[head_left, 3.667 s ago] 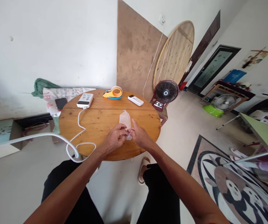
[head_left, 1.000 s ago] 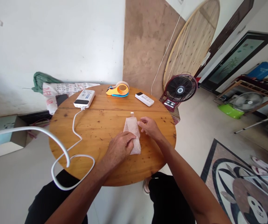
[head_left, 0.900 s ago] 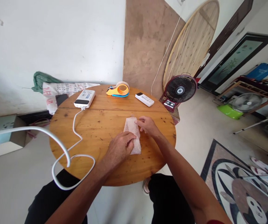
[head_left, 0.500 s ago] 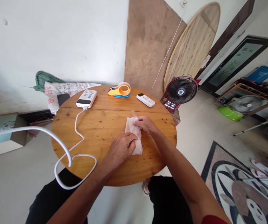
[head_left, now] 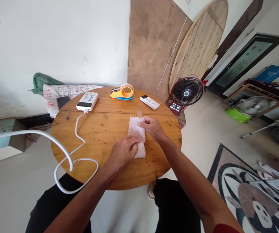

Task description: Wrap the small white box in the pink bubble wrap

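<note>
A folded piece of bubble wrap (head_left: 135, 125) lies on the round wooden table (head_left: 100, 132) in front of me. A short strip of clear tape (head_left: 139, 113) sticks out past its far edge. My right hand (head_left: 153, 128) pinches the wrap's right edge near the top, thumb lying over it. Lower down, my left hand (head_left: 125, 148) is closed on the wrap from the left side, its fingertips on the middle fold. Whether anything is inside the wrap cannot be made out.
Toward the back stand an orange tape dispenser (head_left: 122, 92), a white power bank (head_left: 87, 101) and a smaller white power bank (head_left: 149, 102). A white cable (head_left: 77, 132) loops over the table's left side. Beyond the right edge stands a fan (head_left: 186, 92).
The view has shifted slightly. The upper part of the bubble wrap looks flatter, and more of the tape strip shows beyond it. Both hands keep their hold, with small finger movements.
</note>
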`<state>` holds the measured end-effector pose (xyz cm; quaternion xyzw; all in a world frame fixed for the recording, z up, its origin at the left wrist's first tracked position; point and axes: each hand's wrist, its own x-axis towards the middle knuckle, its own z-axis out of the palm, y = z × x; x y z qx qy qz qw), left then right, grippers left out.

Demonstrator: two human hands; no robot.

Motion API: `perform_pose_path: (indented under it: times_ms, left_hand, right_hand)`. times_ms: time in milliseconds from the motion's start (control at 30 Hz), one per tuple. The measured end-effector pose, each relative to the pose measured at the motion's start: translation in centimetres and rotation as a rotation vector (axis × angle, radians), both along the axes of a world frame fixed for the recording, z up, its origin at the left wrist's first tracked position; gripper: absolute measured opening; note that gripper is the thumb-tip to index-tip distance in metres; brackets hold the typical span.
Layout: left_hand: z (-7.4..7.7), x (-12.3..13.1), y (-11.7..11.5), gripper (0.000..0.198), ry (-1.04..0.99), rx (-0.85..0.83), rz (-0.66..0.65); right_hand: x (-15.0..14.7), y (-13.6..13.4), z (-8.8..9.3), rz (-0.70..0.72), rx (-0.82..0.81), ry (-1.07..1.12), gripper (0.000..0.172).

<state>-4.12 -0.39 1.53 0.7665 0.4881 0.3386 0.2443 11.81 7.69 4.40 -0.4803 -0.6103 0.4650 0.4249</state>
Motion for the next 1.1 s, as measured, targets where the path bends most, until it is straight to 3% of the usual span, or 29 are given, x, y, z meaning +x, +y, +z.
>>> perform_pose_path:
  times_ms: [267, 500, 700, 800, 933, 1100]
  left_hand:
    - [-0.9, -0.1, 0.0, 0.026, -0.022, 0.081, 0.013]
    - [-0.5, 0.1, -1.0, 0.010, 0.065, 0.122, 0.223]
    - [-0.8, 0.3, -1.0, 0.031, -0.029, 0.095, 0.337]
    - [-1.0, 0.2, -0.8, 0.045, -0.113, 0.124, 0.268]
    - [-1.1, 0.1, -0.4, 0.033, -0.145, 0.136, 0.109]
    - [-1.2, -0.1, 0.1, 0.020, -0.147, 0.099, 0.030]
  right_hand:
    - [0.0, -3.4, 2.1, 0.084, 0.024, 0.007, 0.028]
    - [0.3, -5.1, 3.0, 0.137, 0.052, 0.005, 0.029]
    - [0.9, -7.2, 2.8, 0.175, 0.112, -0.080, 0.027]
    - [1.1, -8.2, 2.2, 0.163, 0.114, -0.093, 0.024]
    - [1.1, -9.2, 1.9, 0.181, 0.144, -0.147, 0.020]
    - [1.4, -9.9, 1.9, 0.152, 0.173, -0.235, 0.016]
